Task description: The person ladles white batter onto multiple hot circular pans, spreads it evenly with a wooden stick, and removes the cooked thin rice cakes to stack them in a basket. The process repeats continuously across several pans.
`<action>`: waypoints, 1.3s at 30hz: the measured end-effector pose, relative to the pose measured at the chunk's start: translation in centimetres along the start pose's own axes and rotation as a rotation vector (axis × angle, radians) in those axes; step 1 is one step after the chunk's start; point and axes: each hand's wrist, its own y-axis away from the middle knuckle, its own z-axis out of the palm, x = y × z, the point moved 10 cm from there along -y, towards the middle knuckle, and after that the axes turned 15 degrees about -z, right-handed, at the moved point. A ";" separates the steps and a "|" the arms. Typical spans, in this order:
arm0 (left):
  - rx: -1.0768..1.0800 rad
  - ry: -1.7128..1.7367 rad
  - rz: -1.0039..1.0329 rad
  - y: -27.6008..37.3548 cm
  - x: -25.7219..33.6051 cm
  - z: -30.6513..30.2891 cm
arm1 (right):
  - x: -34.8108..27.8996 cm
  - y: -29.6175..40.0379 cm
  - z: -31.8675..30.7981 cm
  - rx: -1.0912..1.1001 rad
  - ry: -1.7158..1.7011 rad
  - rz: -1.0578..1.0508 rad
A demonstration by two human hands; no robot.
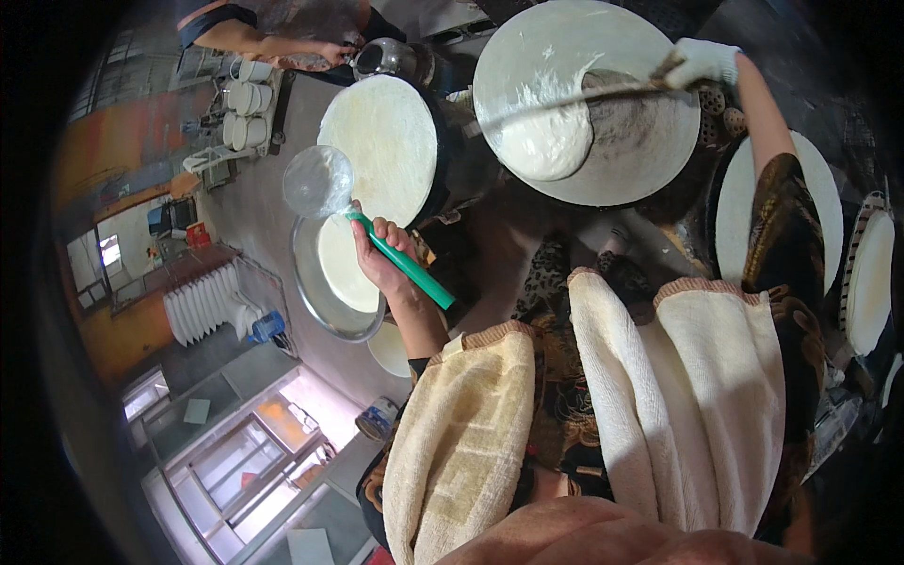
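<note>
My left hand (385,247) grips the green handle (402,261) of a ladle, whose batter-coated bowl (319,181) is over the rim of a metal basin (305,282) of pale batter (347,265). My right hand (699,65), in a white glove, holds a long thin scraper (565,102), blurred in part, across a large round griddle (657,169). White batter (547,145) lies in a thick pool on the griddle's near left part, with thin streaks beyond it. Beside the basin is a second round griddle covered with a pale layer (385,148).
More round griddles with pale surfaces (812,205) (872,282) stand at the right. Another person's arm (282,49) reaches to a metal pot (385,60) at the top. White containers (247,99) sit on a rack at the upper left. A bucket (378,417) stands behind the basin.
</note>
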 end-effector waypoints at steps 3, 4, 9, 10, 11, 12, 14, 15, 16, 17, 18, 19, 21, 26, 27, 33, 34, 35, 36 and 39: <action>-0.065 0.073 -0.033 0.2 -0.7 -0.1 | -2.8 -0.8 1.8 0.011 -0.119 0.133; -0.087 0.098 -0.042 0.2 -0.9 -0.1 | -2.8 -0.7 2.7 -0.055 -0.089 0.140; -0.203 0.081 -0.083 -0.9 -1.4 3.4 | -0.5 5.1 3.5 -0.036 0.161 -0.018; -0.220 0.096 -0.095 -0.6 -1.1 4.1 | -1.3 6.9 3.6 -0.066 0.171 0.098; -0.255 0.122 -0.124 -1.0 -1.1 4.6 | -2.9 10.0 3.9 -0.085 0.187 0.237; -0.284 0.154 -0.150 -1.3 -1.0 4.9 | -3.1 12.5 4.1 -0.063 0.256 0.344; -0.299 0.186 -0.183 -1.6 -0.5 4.7 | -1.0 18.6 6.0 0.119 0.282 0.535; -0.301 0.201 -0.195 -1.4 -0.1 4.2 | 0.4 20.8 8.4 0.276 0.240 0.613; -0.279 0.199 -0.190 -2.3 -0.4 3.7 | 0.6 21.9 11.8 0.371 0.047 0.644; -0.236 0.197 -0.199 -2.5 -0.4 3.4 | -0.2 22.1 15.4 0.464 -0.152 0.654; -0.223 0.161 -0.199 -2.7 -0.3 2.7 | -1.9 20.4 19.4 0.574 -0.365 0.622; -0.203 0.125 -0.193 -2.5 0.3 2.2 | -2.8 16.7 22.7 0.665 -0.464 0.351; -0.279 0.166 -0.281 -3.5 -1.3 2.4 | -9.7 9.5 28.0 0.694 -1.135 0.260; -0.365 0.185 -0.416 -2.9 -2.5 4.9 | -9.4 -0.7 29.8 0.867 -0.665 0.292; -0.384 0.158 -0.422 -2.8 -2.5 5.3 | -9.2 -0.1 28.8 0.903 -0.453 0.345; -0.295 -0.044 -0.287 -2.2 -1.6 4.5 | -7.4 11.9 28.3 0.920 -0.026 0.757; -0.271 -0.046 -0.272 -2.0 -1.5 4.6 | -6.9 13.3 28.2 0.961 0.034 0.752; -0.254 -0.048 -0.262 -2.1 -1.6 4.7 | -6.2 14.4 27.7 0.969 0.081 0.750; -0.267 -0.045 -0.265 -1.8 -1.4 4.8 | -4.8 14.0 27.2 1.002 -0.044 0.687; -0.434 -0.006 -0.312 -1.7 -2.4 6.2 | -6.2 11.8 24.1 1.091 -0.485 0.545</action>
